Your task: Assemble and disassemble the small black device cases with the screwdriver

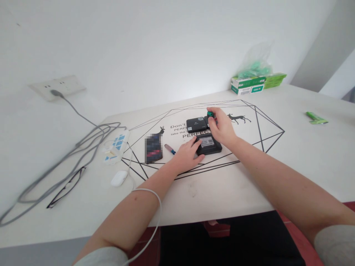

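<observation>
My left hand [188,155] rests on the table with its fingers pressed against the left edge of a small black device [208,144] that has a white label on top. Above that device my right hand [222,127] is closed around a screwdriver with a green handle [210,113], held upright over it. A second black box [196,124] lies just behind, partly hidden by the right hand. A small pen-like tool with a blue tip [169,149] lies left of my left hand.
A dark phone [153,148], a white power strip [115,146] with grey cables [63,166], a white earbud case [119,178] and black glasses [66,187] lie at the left. Green-and-white boxes [248,85] with a plastic bag stand at the back right; a green packet [316,118] lies far right.
</observation>
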Demonstrator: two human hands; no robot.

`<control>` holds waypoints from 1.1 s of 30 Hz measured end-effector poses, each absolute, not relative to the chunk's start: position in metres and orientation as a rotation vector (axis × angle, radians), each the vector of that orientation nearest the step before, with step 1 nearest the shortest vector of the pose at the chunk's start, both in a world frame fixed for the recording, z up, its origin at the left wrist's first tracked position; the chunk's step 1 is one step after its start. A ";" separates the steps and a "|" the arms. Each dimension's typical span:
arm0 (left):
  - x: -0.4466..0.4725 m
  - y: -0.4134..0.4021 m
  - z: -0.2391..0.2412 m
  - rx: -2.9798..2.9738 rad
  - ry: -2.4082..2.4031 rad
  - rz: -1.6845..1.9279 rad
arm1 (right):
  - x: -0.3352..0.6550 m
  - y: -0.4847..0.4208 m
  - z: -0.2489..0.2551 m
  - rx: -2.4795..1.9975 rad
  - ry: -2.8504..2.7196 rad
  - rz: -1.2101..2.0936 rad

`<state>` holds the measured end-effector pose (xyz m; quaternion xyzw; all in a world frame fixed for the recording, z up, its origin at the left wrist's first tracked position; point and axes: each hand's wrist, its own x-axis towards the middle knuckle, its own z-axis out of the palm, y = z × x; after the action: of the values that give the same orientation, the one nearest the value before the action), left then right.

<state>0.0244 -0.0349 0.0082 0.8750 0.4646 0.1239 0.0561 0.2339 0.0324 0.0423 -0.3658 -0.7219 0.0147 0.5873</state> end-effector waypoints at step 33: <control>0.023 -0.033 0.004 2.667 1.397 0.425 | 0.233 0.036 0.035 -0.863 -1.635 -0.073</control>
<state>0.0229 -0.0332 0.0041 0.8760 0.4588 0.1397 0.0505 0.2326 0.0364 0.0353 -0.3727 -0.7056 -0.0314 0.6019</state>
